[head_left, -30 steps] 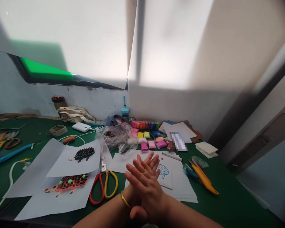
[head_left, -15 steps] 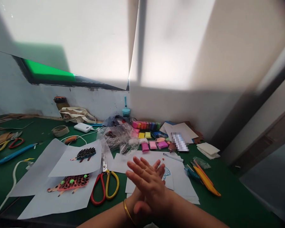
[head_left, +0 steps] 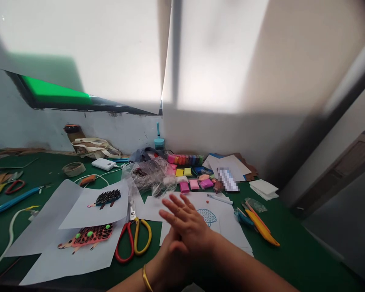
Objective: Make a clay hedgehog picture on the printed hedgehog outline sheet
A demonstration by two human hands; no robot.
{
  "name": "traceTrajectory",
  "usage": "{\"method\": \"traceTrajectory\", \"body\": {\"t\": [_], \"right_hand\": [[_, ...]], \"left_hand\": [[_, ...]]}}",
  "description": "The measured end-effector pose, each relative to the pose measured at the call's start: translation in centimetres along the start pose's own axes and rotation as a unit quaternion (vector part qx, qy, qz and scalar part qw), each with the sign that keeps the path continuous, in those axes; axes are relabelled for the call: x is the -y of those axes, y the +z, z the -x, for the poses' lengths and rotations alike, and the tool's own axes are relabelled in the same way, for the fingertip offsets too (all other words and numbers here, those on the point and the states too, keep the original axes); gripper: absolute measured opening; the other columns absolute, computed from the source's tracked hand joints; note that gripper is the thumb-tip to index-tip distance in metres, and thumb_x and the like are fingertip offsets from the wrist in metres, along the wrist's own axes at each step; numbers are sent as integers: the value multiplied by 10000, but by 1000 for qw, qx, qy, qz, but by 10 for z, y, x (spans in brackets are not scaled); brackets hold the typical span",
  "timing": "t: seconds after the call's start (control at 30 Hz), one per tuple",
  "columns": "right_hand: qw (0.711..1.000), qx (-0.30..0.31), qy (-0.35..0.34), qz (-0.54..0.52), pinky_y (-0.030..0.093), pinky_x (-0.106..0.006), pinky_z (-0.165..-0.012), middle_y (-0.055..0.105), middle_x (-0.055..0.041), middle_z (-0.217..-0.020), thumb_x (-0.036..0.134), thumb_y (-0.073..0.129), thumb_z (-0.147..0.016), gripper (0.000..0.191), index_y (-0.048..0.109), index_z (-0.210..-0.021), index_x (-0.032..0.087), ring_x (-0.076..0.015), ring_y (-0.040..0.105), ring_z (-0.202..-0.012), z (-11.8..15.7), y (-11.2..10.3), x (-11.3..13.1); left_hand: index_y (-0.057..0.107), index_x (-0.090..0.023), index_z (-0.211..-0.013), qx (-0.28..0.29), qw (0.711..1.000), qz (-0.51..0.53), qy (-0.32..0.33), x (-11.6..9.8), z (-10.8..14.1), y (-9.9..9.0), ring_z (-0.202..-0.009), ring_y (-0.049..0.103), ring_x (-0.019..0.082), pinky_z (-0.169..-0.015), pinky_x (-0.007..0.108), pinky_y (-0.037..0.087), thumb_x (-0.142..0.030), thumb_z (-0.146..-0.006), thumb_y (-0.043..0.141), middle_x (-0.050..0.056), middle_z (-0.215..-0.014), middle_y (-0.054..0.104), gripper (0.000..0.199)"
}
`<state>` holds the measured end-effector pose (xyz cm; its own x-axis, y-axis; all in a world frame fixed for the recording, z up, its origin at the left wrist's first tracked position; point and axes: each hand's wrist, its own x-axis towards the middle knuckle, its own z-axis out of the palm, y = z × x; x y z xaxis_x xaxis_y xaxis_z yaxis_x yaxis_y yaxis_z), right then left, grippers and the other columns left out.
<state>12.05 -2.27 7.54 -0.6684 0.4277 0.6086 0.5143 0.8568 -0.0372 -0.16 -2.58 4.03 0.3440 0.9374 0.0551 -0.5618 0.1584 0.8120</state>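
My right hand (head_left: 191, 227) lies over my left hand (head_left: 166, 251), palm facing palm, above the front of the white sheets. Its fingers are stretched out and slightly spread. Most of the left fingers are hidden behind it, and a gold bangle (head_left: 146, 279) circles the left wrist. Whatever may lie between the palms cannot be seen. Just behind the hands, a blue patterned drawing (head_left: 207, 217) shows on paper. A tiny brown-red ball (head_left: 207, 201) and a white pen (head_left: 220, 199) lie beyond it. Left of the hands are scissors (head_left: 133, 239) with one red and one yellow handle.
Two hedgehog pictures (head_left: 108, 198) on paper lie at left. Behind are packets of coloured clay (head_left: 184, 186), crumpled clear plastic (head_left: 149, 178) and a phone (head_left: 228, 179). A yellow pouch-like object (head_left: 263, 231) lies right, and a white cable (head_left: 11, 231) runs along the left.
My right hand has slid over my left, whose fingertips stuck out on the right before and are now hidden. More of the blue drawing shows. The whole view has shifted slightly.
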Motion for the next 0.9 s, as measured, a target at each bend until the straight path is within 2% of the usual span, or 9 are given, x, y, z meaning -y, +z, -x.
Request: {"method": "traceTrajectory", "body": {"t": [0.13, 0.17, 0.2, 0.27, 0.3, 0.37, 0.5, 0.7, 0.9], "right_hand": [[1000, 9, -8, -16, 200, -460, -1213, 291, -95, -1585, 702, 343, -913, 812, 295, -1517, 161, -263, 183, -1484, 9, 0, 4], [999, 18, -30, -27, 199, -450, -1215, 287, -79, -1588, 740, 359, -883, 855, 292, -1519, 171, -265, 177, -1486, 9, 0, 9], [998, 26, -48, -33, 176, -457, -1220, 297, -49, -1586, 757, 365, -869, 857, 295, -1519, 203, -265, 174, -1486, 9, 0, 14], [998, 15, -58, -37, 129, -476, -1227, 316, -20, -1580, 762, 312, -880, 810, 325, -1504, 246, -257, 188, -1484, 6, -1, 16], [999, 7, -41, -33, 122, -481, -1226, 312, -30, -1582, 756, 268, -892, 796, 344, -1495, 243, -256, 195, -1482, 5, -2, 13], [1000, -12, 3, -17, 103, -520, -1220, 303, -59, -1585, 755, 190, -896, 807, 365, -1484, 231, -274, 201, -1480, 6, -1, -1], [997, -8, 72, 34, 38, -622, -1185, 306, -83, -1582, 749, 219, -894, 794, 310, -1511, 257, -321, 201, -1474, 22, 5, -30], [987, 20, 156, -37, 195, -621, -1155, 320, -99, -1575, 795, 221, -856, 842, 324, -1504, 269, -326, 202, -1473, 43, 2, -41], [960, -34, 247, -127, 395, -470, -1096, 568, -83, -1377, 504, 392, -984, 438, 559, -1317, 274, -244, 495, -1296, 66, -6, -47]], "left_hand": [[510, -287, -1403, -3, 996, 72, -56, 18, -1, 25, -1444, 240, 372, -1135, 552, 253, -804, -784, 430, 84, -1433, 504, 810], [482, -330, -1418, -75, 994, 76, 8, 24, -3, 35, -1452, 221, 363, -1144, 545, 244, -799, -764, 461, 46, -1439, 501, 804], [404, -419, -1445, -98, 992, 77, 33, 29, -6, 44, -1481, 143, 309, -1175, 505, 205, -792, -756, 478, -46, -1484, 446, 787], [346, -484, -1451, -113, 990, 78, 38, 33, -7, 55, -1491, 102, 276, -1191, 492, 181, -759, -784, 467, -114, -1493, 421, 731], [367, -477, -1444, -80, 993, 85, -14, 29, -6, 56, -1485, 130, 288, -1185, 499, 198, -731, -799, 481, -104, -1479, 442, 702], [427, -384, -1441, 2, 988, 101, -121, 13, -2, 49, -1449, 238, 338, -1138, 519, 273, -678, -841, 494, -9, -1445, 496, 672], [506, -213, -1398, 69, 969, 162, -171, -22, 9, 28, -1332, 442, 306, -1086, 435, 361, -626, -942, 389, 117, -1374, 550, 627], [626, -177, -1227, 55, 978, 77, -186, -21, 8, 17, -1037, 624, 209, -986, 345, 429, -240, -870, 688, 118, -1164, 649, 368], [648, -182, -1128, 2, 995, -35, -94, -27, -15, 0, -728, 585, 122, -612, 230, 424, -441, -849, 701, 48, -919, 612, 384]]}}
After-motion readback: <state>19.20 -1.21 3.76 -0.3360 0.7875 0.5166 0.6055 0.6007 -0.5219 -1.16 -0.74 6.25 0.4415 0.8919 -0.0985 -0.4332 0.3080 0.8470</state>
